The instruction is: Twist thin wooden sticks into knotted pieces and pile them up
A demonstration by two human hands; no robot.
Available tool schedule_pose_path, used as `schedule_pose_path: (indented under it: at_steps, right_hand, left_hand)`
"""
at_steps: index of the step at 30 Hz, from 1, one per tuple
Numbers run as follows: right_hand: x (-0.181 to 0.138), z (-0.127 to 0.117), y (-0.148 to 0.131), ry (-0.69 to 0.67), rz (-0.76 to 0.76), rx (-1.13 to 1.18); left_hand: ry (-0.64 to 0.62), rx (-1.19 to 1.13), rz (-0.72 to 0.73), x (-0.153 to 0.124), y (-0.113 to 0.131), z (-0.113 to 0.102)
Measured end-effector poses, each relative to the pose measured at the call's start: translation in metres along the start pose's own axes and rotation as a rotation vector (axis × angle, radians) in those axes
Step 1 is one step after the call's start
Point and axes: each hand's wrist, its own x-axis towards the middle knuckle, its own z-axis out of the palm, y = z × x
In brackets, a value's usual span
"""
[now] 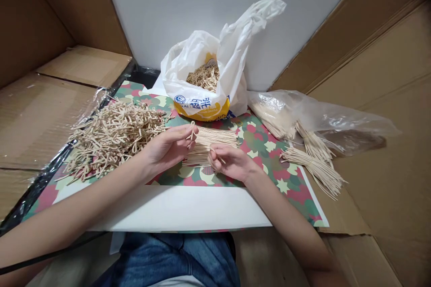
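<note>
My left hand (168,147) is closed and pinches a small knotted beige stick (192,130) that stands up between thumb and fingers. Just to its right, my right hand (229,162) is curled shut on a thin straight beige stick (218,156). Between and behind both hands lies a flat bundle of straight sticks (210,141) on the flower-patterned mat (262,143).
A heap of knotted sticks (112,136) lies at the left on clear plastic. A white plastic bag (208,76) holding more knotted sticks stands at the back. Bundles of straight sticks (316,161) spill from a clear bag (319,116) at the right. Cardboard (387,98) surrounds the mat.
</note>
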Motion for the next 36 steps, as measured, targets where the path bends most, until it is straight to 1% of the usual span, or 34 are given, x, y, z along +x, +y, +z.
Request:
schedule_pose_path:
  at_steps: [2, 5, 8, 11, 19, 27, 31, 36]
  right_hand:
    - [-0.001, -0.001, -0.003, 0.058, -0.054, 0.03]
    - [-0.001, 0.001, -0.004, 0.142, -0.154, 0.03]
    - [0.0, 0.007, -0.001, 0.204, -0.19, -0.022]
    - [0.001, 0.012, 0.003, 0.206, -0.194, -0.082]
    - [0.001, 0.01, 0.008, 0.134, -0.191, -0.116]
    - [0.001, 0.012, 0.008, 0.131, -0.232, -0.114]
    - [0.001, 0.014, 0.009, 0.157, -0.258, -0.12]
    - [0.001, 0.016, 0.012, 0.256, -0.299, -0.121]
  left_hand:
    - [-0.011, -0.008, -0.032, -0.001, 0.0, 0.0]
    - [-0.063, 0.021, -0.136, -0.003, -0.006, 0.003]
    - [-0.179, 0.043, -0.214, -0.004, -0.015, 0.005]
    - [-0.243, 0.046, -0.216, -0.004, -0.02, 0.005]
    - [-0.268, 0.077, -0.196, -0.002, -0.024, -0.001]
    - [-0.258, 0.114, -0.189, -0.002, -0.028, 0.001]
    - [-0.266, 0.115, -0.181, -0.002, -0.029, 0.0]
    - [-0.274, 0.118, -0.178, -0.002, -0.032, 0.001]
